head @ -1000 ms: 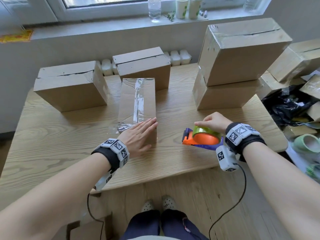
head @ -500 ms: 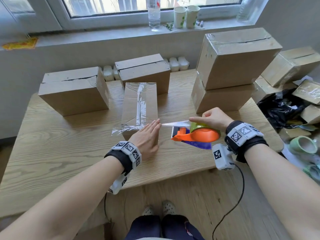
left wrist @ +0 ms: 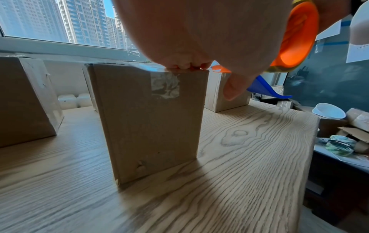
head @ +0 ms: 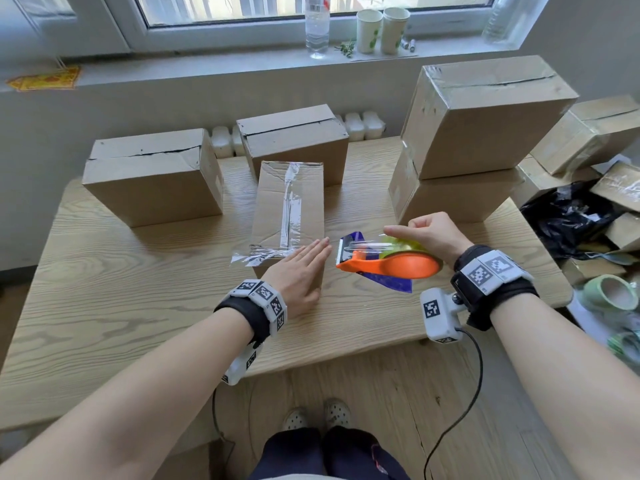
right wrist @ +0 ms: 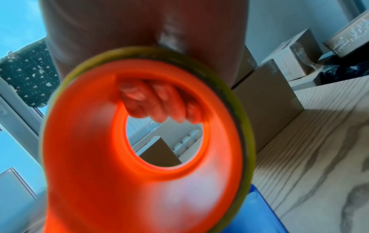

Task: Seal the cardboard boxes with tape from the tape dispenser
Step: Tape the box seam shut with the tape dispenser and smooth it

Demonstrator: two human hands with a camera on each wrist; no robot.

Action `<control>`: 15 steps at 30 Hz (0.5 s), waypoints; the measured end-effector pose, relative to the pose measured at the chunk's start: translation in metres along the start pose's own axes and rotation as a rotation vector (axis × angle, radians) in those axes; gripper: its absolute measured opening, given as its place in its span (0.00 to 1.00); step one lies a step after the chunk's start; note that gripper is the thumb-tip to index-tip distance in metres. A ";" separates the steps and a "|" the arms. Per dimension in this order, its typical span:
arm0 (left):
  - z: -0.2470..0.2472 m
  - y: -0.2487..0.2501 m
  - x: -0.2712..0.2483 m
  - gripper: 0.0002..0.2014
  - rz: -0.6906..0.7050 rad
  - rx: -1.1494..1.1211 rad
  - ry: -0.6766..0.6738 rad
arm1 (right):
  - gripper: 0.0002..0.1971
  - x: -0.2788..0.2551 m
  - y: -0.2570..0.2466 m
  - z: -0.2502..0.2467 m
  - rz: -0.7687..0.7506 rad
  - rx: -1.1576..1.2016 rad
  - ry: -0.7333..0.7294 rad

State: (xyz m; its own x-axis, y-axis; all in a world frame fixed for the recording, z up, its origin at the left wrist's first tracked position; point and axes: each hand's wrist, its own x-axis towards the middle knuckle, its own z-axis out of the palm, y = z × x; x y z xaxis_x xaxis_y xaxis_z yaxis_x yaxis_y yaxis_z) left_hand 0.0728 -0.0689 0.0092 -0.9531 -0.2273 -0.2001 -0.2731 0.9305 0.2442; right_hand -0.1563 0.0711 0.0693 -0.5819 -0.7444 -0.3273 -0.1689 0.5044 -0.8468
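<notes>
A narrow cardboard box (head: 277, 206) stands mid-table with clear tape along its top seam and a loose crumpled tape end at its near edge. My left hand (head: 304, 263) lies flat on the box's near end, fingers straight; in the left wrist view its fingertips (left wrist: 185, 67) press the top edge above a tape patch on the box (left wrist: 151, 126). My right hand (head: 424, 233) grips the orange tape dispenser (head: 391, 266) with its yellow-green roll, held just right of the box, toothed blade toward my left fingertips. My fingers (right wrist: 157, 102) curl through the dispenser (right wrist: 139, 157) core.
Untaped boxes stand at the left (head: 152, 174) and back (head: 294, 140); two stacked boxes (head: 485, 112) stand at the right. Off the table's right edge lie more boxes, a black bag (head: 568, 220) and tape rolls (head: 606, 292). A bottle (head: 317, 26) and cups stand on the sill.
My right hand has lifted the dispenser off the table and brought its blade end up beside my left fingertips. My left hand has stayed flat on the box.
</notes>
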 end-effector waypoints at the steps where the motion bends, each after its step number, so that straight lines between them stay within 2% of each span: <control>1: -0.001 -0.001 0.001 0.40 0.003 0.000 -0.004 | 0.24 0.000 -0.001 0.001 -0.010 0.007 0.007; 7: -0.002 -0.004 0.003 0.41 0.007 -0.031 -0.010 | 0.22 0.001 -0.001 0.008 -0.068 0.029 0.033; 15: -0.004 -0.006 0.004 0.41 0.017 -0.067 -0.039 | 0.22 0.003 0.001 0.011 -0.074 0.047 0.038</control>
State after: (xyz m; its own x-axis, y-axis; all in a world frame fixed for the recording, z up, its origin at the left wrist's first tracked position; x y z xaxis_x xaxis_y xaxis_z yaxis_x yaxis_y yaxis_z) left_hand 0.0705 -0.0759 0.0107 -0.9521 -0.1995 -0.2317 -0.2667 0.9124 0.3105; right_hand -0.1493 0.0640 0.0630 -0.5995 -0.7610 -0.2478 -0.1753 0.4269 -0.8871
